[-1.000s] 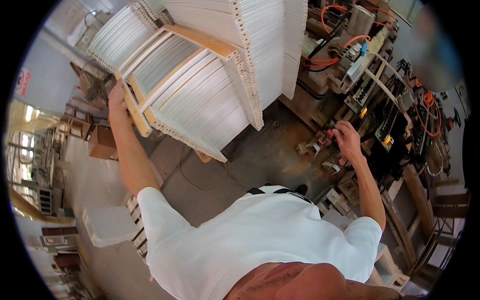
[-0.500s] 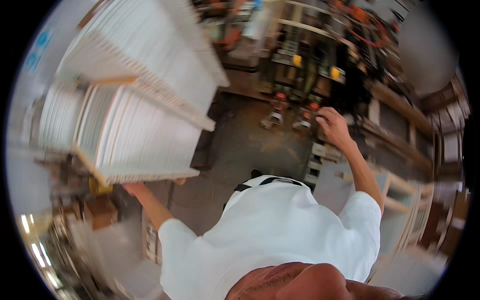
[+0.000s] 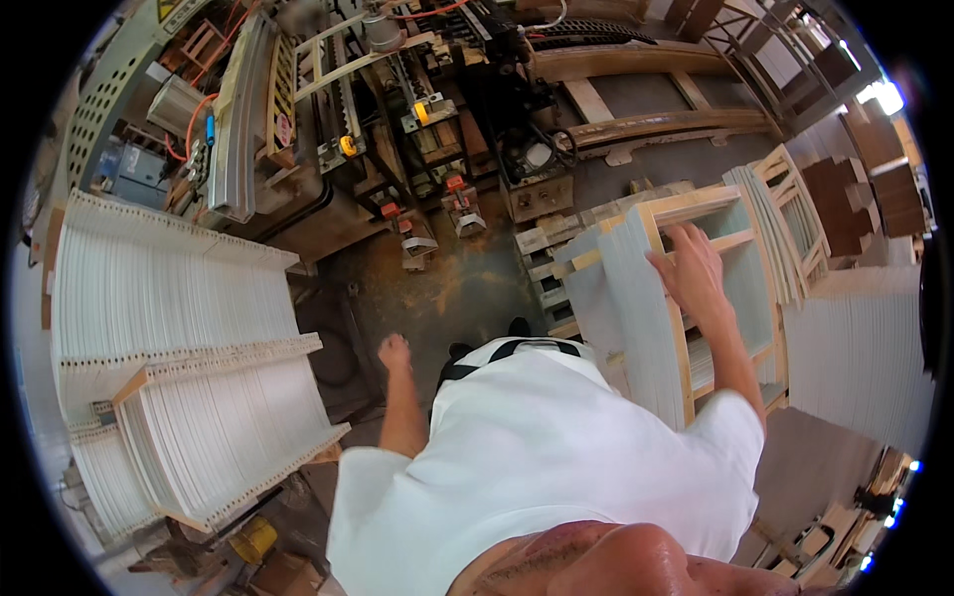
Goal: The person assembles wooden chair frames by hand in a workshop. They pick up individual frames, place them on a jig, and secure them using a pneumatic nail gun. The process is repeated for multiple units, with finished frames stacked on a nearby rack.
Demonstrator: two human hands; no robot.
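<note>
My right hand point(image 3: 693, 273) is over the near side rail of a wooden frame point(image 3: 678, 343), with its fingers bent and its thumb apart. I cannot tell whether it touches the wood. The frame stands at the end of a row of upright, pale grey-edged frames point(image 3: 636, 298) on the right. My left hand point(image 3: 395, 353) hangs in front of me above the floor, its fingers curled in and nothing visible in them. To its left, separated by a gap, stand tightly packed rows of white panels point(image 3: 224, 412) with pale wooden edges.
Ahead stands a machine with rails, yellow parts point(image 3: 421, 112) and red-topped clamps point(image 3: 405, 230). Slatted wood point(image 3: 545, 283) lies beside the right-hand row. Beyond are a long wooden beam point(image 3: 656, 127) and, far right, more stacked panels point(image 3: 860, 348). A yellow bucket point(image 3: 254, 539) stands lower left.
My view has turned to the right. My left hand has come away from the white panels. My right hand has moved from near the clamps to the wooden frame.
</note>
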